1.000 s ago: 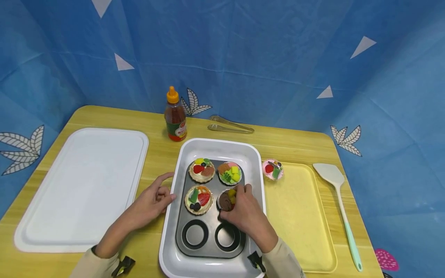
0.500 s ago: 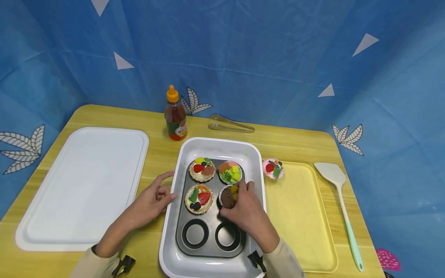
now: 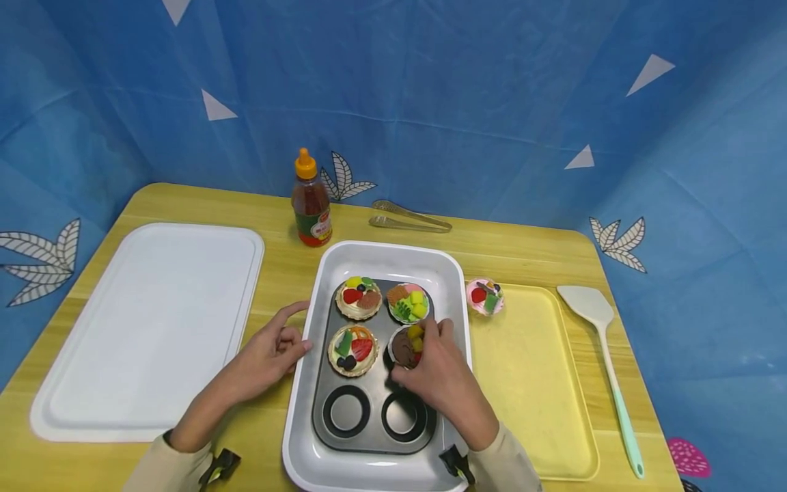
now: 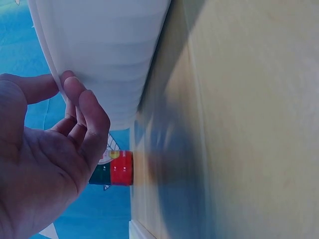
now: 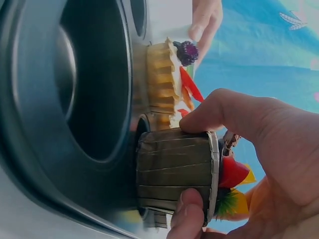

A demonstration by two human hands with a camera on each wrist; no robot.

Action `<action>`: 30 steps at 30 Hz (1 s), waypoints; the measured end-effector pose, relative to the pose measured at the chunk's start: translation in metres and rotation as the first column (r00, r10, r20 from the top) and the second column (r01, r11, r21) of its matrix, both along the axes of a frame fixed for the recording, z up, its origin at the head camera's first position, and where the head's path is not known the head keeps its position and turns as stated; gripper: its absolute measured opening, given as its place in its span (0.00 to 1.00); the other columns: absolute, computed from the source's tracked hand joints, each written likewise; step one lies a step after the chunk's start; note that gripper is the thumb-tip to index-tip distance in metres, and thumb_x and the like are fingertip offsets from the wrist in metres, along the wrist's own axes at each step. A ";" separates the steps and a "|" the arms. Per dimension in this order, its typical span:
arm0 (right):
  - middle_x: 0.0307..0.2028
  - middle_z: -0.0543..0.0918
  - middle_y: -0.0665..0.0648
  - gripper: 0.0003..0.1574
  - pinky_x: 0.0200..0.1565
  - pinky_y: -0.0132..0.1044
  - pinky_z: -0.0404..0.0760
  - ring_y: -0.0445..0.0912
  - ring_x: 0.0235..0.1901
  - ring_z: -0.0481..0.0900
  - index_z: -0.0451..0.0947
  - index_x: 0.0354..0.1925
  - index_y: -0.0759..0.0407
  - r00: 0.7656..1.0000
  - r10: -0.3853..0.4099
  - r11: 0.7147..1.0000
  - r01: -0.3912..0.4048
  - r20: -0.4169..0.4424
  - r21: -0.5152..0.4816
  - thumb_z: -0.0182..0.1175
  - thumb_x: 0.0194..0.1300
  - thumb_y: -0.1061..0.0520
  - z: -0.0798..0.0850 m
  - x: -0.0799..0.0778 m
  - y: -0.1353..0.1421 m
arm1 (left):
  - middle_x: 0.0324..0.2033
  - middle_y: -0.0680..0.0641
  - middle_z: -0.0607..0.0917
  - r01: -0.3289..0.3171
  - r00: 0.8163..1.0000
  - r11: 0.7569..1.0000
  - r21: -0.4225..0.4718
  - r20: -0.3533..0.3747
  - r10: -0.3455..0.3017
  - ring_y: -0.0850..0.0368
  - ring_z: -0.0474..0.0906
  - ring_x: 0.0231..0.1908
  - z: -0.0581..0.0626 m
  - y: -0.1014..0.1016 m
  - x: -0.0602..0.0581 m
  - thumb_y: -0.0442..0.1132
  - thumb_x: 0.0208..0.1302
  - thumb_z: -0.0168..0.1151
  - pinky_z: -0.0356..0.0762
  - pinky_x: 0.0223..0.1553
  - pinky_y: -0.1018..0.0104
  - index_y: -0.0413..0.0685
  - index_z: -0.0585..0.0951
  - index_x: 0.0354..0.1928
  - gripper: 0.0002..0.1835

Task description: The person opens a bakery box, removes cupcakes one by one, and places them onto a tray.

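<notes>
My right hand (image 3: 439,369) grips a toy chocolate cupcake (image 3: 402,348) in a dark paper case, topped with yellow and red fruit. In the right wrist view, thumb and fingers lie on either side of the cupcake (image 5: 174,164), whose base is at a cup of the grey muffin pan (image 3: 378,437). Two fruit tarts, one near (image 3: 353,350) and one far (image 3: 359,298), and a fruit-topped cupcake (image 3: 408,303) sit in other cups. The pan lies in a deep white tray (image 3: 295,427). My left hand (image 3: 267,362) pinches the tray's left rim.
A pink cupcake (image 3: 485,297) stands at the corner of a yellow tray (image 3: 529,389). Right of it lies a spatula (image 3: 609,362). A sauce bottle (image 3: 311,205) and metal tongs (image 3: 412,217) are behind, a white board (image 3: 147,328) at left.
The chocolate cupcake has turned slightly in my right hand, so its top faces up more. My left hand stays at the tray rim. The whole head view has shifted a little.
</notes>
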State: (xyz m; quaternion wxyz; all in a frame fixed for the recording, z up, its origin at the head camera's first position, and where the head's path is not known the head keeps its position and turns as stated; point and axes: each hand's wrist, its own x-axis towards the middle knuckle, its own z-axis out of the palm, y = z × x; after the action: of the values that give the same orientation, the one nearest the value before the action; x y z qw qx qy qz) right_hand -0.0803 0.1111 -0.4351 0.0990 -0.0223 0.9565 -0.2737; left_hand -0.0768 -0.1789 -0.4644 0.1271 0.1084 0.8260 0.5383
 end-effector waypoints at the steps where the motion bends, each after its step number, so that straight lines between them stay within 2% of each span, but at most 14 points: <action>1: 0.44 0.66 0.63 0.51 0.31 0.39 0.77 0.50 0.28 0.73 0.67 0.60 0.69 1.000 -0.002 1.000 0.002 -0.002 -0.002 0.76 0.41 0.50 0.001 0.000 0.000 | 0.24 0.51 0.78 0.001 1.000 1.000 0.000 0.000 -0.001 0.60 0.73 0.21 0.000 0.000 0.000 0.37 0.73 0.60 0.73 0.27 0.67 0.49 0.59 0.74 0.33; 8: 0.46 0.67 0.62 0.48 0.35 0.41 0.79 0.52 0.36 0.75 0.68 0.62 0.68 1.000 -0.016 0.999 0.016 0.012 -0.037 0.75 0.47 0.50 0.017 0.000 0.005 | 0.23 0.51 0.78 -0.001 1.000 1.000 -0.002 -0.003 0.001 0.60 0.74 0.21 0.001 0.000 -0.001 0.39 0.72 0.60 0.73 0.27 0.67 0.49 0.59 0.74 0.33; 12: 0.48 0.68 0.62 0.47 0.39 0.45 0.80 0.54 0.39 0.76 0.69 0.62 0.67 0.999 -0.044 0.997 0.043 -0.007 -0.066 0.75 0.49 0.49 0.028 0.000 0.013 | 0.24 0.51 0.78 -0.003 1.000 1.000 0.002 0.009 0.003 0.59 0.74 0.22 0.001 -0.001 -0.001 0.39 0.72 0.61 0.73 0.27 0.67 0.49 0.59 0.74 0.34; 17: 0.49 0.68 0.63 0.45 0.39 0.46 0.81 0.54 0.41 0.77 0.68 0.62 0.66 0.997 -0.074 0.992 0.071 -0.024 -0.101 0.73 0.51 0.49 0.044 -0.001 0.027 | 0.24 0.50 0.78 0.000 1.000 1.000 0.011 0.025 -0.001 0.59 0.74 0.22 0.001 0.000 -0.001 0.40 0.72 0.61 0.73 0.26 0.67 0.49 0.58 0.74 0.34; 30: 0.52 0.64 0.70 0.51 0.40 0.49 0.75 0.57 0.37 0.74 0.61 0.67 0.73 0.987 -0.137 0.991 0.136 -0.080 -0.017 0.67 0.56 0.46 0.066 -0.016 0.076 | 0.24 0.50 0.78 0.008 1.000 1.000 -0.014 0.020 -0.007 0.60 0.73 0.21 0.001 -0.001 -0.003 0.38 0.72 0.61 0.72 0.25 0.68 0.47 0.59 0.74 0.33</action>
State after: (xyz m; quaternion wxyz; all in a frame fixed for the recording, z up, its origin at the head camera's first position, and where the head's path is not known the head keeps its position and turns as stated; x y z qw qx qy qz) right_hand -0.0960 0.1866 -0.3695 0.0411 0.0317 0.9574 -0.2840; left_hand -0.0794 -0.1798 -0.4630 0.1382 0.1051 0.8281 0.5330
